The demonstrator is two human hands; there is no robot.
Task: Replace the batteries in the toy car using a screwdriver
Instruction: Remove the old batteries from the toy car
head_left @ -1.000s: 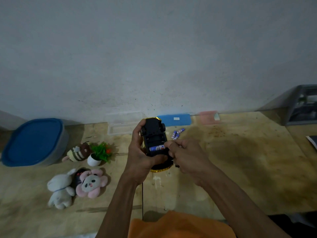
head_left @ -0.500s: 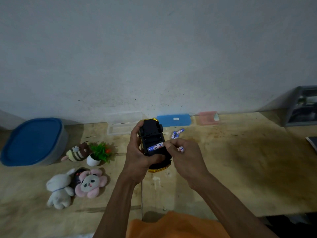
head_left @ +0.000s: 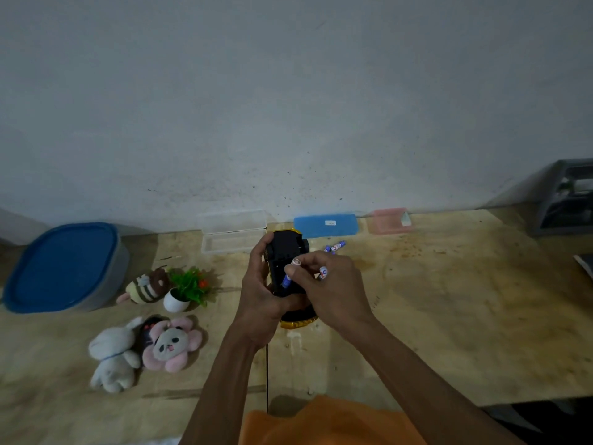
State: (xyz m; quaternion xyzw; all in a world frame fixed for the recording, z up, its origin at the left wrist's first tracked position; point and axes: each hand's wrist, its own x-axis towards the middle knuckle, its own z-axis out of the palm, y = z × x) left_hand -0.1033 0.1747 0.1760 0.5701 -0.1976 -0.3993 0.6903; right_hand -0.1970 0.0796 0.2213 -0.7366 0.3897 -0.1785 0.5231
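Note:
A yellow toy car [head_left: 286, 252] is held upside down above the wooden table, black underside up. My left hand [head_left: 261, 292] grips it from the left and below. My right hand [head_left: 329, 289] pinches a blue and white battery [head_left: 289, 274] that stands tilted, lower end in the car's open compartment, upper end lifted. A second battery [head_left: 323, 272] sticks out between the same hand's fingers. Two loose batteries [head_left: 335, 246] lie on the table just behind. No screwdriver shows.
Against the wall stand a clear box [head_left: 232, 231], a blue case [head_left: 325, 225] and a pink box [head_left: 390, 220]. At the left are a blue-lidded tub [head_left: 64, 264], a small potted plant [head_left: 184, 289] and several plush toys [head_left: 144, 346]. A grey rack [head_left: 568, 195] is at the right.
The battery that lay flat in the compartment has been tipped up at one end by my right hand. The car has risen slightly with my left hand.

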